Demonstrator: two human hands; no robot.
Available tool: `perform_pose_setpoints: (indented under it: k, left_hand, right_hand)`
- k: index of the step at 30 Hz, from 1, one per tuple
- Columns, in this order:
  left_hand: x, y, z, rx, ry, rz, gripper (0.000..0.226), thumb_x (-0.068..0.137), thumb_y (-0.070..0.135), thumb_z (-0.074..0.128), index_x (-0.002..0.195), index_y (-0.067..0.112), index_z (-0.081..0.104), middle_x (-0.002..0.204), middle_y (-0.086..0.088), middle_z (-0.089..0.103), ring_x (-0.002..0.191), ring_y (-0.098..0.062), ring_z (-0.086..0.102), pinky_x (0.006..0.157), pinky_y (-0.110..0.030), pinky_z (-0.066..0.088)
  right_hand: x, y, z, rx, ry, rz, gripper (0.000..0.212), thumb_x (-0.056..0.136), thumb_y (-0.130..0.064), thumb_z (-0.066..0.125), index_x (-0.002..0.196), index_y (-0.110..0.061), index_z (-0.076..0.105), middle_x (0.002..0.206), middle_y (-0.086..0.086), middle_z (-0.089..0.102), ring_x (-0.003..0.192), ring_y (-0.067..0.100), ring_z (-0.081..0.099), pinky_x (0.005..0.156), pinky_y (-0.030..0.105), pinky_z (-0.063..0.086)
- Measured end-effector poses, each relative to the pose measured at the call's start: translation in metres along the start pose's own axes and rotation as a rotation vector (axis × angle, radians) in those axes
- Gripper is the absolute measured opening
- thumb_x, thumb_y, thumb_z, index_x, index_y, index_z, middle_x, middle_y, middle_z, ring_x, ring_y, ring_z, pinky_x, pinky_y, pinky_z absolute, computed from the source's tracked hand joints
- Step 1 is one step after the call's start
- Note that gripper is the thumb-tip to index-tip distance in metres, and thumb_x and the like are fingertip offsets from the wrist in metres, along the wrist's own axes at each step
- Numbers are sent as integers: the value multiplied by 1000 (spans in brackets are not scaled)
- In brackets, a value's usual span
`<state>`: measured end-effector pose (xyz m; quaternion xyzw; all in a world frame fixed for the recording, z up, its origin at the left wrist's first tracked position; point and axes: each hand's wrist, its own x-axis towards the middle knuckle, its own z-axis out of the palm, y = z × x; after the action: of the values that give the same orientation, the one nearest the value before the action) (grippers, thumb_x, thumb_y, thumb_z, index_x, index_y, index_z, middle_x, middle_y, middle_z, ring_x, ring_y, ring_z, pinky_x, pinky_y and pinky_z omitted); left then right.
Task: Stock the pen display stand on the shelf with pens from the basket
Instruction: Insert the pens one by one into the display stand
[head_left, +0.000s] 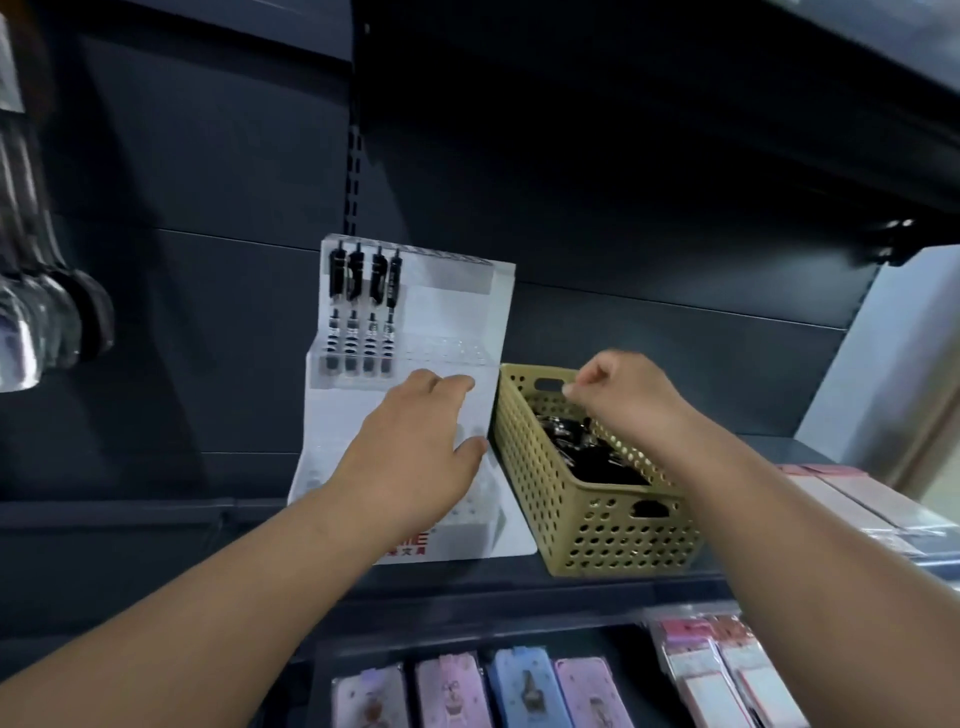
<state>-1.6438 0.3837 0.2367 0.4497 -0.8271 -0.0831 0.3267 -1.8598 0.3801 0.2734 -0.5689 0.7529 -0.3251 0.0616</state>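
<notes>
Our hands at stand and basket
The fingers of our left hand (415, 457) lie nearly flat on the stand (452, 306); those of our right hand (623, 384) curl tight above the basket (597, 530) of black pens (582, 452), and we cannot tell if they pinch one. At the stand's upper left sit four pens (361, 312); the basket is just beside it on the shelf (467, 571)

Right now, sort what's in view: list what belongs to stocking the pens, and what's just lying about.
Job: pen display stand; four pens standing in it; basket; dark pens inside it; left hand resting on the stand; right hand, fingers curled, over the basket.

Lying about: patterned cases on the lower shelf; pink packets right of the basket; clear hanging items far left.
</notes>
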Motion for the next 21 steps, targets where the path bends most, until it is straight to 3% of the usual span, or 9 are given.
perform_pose_setpoints:
  k: [2,4,6,7,11,13,16,21]
  left_hand:
    - [6,11,9,-25,-51,1,57,95,40,51,147,25,31,141,0,38,126,-18,42,100,-29,35]
    - [13,23,18,-60,-89,3,55,94,41,51,145,26,34,139,1,41,121,-18,47,99,-28,36]
    - [21,33,27,-70,-120,13,55,94,42,50,144,25,36,140,2,41,124,-17,45,101,-29,35]
    - [24,39,32,-70,-133,17,53,94,43,49,142,24,39,140,2,42,126,-16,43,101,-29,34]
    - [40,54,56,-13,-222,13,52,94,54,38,130,19,50,133,0,50,123,-18,43,103,-37,38]
    - [45,58,69,105,-330,21,63,95,60,27,141,20,41,148,-3,40,137,-22,32,112,-42,28]
    - [48,62,82,221,-452,19,73,95,63,18,152,18,20,162,-6,9,148,-23,3,118,-44,9]
    - [49,64,82,231,-508,5,71,95,63,16,151,19,23,162,-6,-2,148,-23,-8,118,-43,3]
  right_hand:
    - [1,18,-3,-101,-58,59,25,90,-36,65,101,-14,66,102,3,67,89,17,62,78,35,50]
    - [4,31,-6,-203,-207,95,33,89,-37,67,107,-8,66,105,7,67,87,20,63,72,33,50]
    - [7,39,-6,-251,-425,158,30,86,-41,70,104,-17,65,98,0,66,76,11,60,56,23,45]
    - [9,40,-4,-263,-500,188,31,83,-45,72,104,-23,63,96,-4,65,75,8,60,55,21,44]
    - [28,47,14,-476,-604,135,68,59,-73,63,112,-29,62,108,-6,66,93,15,62,86,33,49]
    - [36,48,21,-542,-614,117,58,69,-61,62,112,-23,61,116,1,64,102,22,62,93,38,49]
    - [44,50,27,-648,-584,112,46,85,-40,60,122,-13,61,124,8,63,109,28,60,97,38,47]
    - [47,56,34,-752,-601,57,29,93,-23,54,116,-8,62,119,11,63,106,27,60,81,31,43]
